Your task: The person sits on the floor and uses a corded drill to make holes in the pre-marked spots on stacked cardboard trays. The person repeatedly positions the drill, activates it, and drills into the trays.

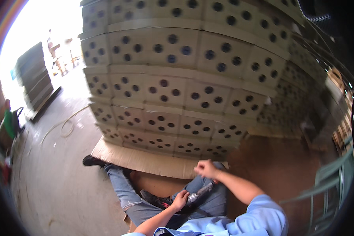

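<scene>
My left hand [180, 200] is over my lap, its fingers closed at the silver metal end of a dark, long tool [202, 191]. The tool lies slantwise along my thigh, with an orange-red bit at its far end; its exact kind is unclear. My right hand [205, 169] is raised above my right knee, fingers curled together and slightly blurred. Whatever it may hold is too small to make out. Just ahead, a flattened cardboard sheet [145, 162] juts out under a tall stack of pale cartons [153, 78], each carton face pierced with round dark holes.
Concrete floor [63, 173] spreads to the left, where a pale hose [63, 126] curls. Another stack of flat boards [35, 74] stands by the bright doorway. On the right are a green plastic chair [334, 177] and wooden pallets [341, 118]. A green object [10, 124] is at the far left.
</scene>
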Available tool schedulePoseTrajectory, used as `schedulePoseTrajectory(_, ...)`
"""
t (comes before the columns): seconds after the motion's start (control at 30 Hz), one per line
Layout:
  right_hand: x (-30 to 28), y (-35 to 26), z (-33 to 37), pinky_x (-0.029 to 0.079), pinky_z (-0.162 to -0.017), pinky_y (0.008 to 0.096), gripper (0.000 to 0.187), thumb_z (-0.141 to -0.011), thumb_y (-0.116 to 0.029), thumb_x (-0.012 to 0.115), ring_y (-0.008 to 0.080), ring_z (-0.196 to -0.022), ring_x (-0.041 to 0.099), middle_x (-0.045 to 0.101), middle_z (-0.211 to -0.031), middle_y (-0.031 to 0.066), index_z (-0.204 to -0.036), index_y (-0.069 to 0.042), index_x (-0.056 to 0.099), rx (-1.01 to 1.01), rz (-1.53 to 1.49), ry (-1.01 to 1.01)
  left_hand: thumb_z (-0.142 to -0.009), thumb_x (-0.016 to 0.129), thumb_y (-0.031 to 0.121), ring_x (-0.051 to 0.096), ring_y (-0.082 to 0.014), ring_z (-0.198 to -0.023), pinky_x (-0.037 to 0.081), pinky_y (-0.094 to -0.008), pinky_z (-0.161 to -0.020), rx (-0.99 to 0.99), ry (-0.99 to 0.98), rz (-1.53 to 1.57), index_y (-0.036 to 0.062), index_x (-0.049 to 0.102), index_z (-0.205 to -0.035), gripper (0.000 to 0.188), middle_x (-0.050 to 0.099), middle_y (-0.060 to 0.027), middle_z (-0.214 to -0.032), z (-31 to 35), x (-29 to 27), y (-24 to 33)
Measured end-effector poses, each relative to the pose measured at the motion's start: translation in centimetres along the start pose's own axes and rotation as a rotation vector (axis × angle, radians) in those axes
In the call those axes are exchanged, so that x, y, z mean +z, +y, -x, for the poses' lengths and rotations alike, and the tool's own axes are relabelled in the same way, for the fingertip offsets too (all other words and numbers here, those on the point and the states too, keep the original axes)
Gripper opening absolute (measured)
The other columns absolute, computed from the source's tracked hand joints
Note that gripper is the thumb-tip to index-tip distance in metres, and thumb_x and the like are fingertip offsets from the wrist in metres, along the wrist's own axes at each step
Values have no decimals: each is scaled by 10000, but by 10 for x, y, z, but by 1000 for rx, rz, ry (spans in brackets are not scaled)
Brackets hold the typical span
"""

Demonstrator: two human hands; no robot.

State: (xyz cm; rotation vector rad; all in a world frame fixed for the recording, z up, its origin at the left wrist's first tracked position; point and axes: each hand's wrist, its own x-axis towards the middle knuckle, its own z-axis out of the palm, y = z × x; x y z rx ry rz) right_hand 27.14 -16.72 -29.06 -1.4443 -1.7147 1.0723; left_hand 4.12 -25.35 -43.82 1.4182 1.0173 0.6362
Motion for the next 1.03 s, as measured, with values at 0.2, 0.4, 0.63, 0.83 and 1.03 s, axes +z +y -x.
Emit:
schedulePoseTrajectory(0.2,-181,64,74,541,-652,510,319,-868,-374,642,400,-698,679,681,-718,178,-731,-95,716,61,895,488,-1055,549,200,526,-154,-783,462,-329,-740,59,1,59,-33,589,-963,253,575,-76,-787,-1,16,12)
schedulePoseTrajectory(0.4,-316,39,138,563,-838,501,240,-862,-262,619,362,-933,710,751,-956,158,-904,-86,777,725,1172,812,-1047,552,193,473,-126,-745,432,-301,-697,-8,-12,70,-17,591,-925,246,538,-34,-767,1,5,8)
schedulePoseTrajectory(0.63,-242,-13,61,499,-549,341,214,-874,-109,696,125,-600,566,619,-639,65,-700,-52,585,-195,316,978,-1048,546,195,481,-144,-754,449,-323,-705,23,1,70,-21,582,-925,252,529,-66,-753,-3,10,-7)
schedulePoseTrajectory(0.83,-30,-39,156,618,-698,323,304,-1005,-289,660,205,-760,736,700,-870,101,-1073,6,684,543,-233,-719,-1044,577,194,437,-110,-712,414,-307,-649,47,-6,13,-13,555,-881,265,472,-27,-715,-6,5,42)
schedulePoseTrajectory(1.03,37,25,137,501,-1060,460,844,-950,-384,726,287,-1387,468,403,-1523,73,-1598,-183,224,292,-948,-334,-1051,587,195,411,-90,-738,400,-295,-652,132,-43,-9,18,511,-869,265,426,-11,-733,-19,-17,87)
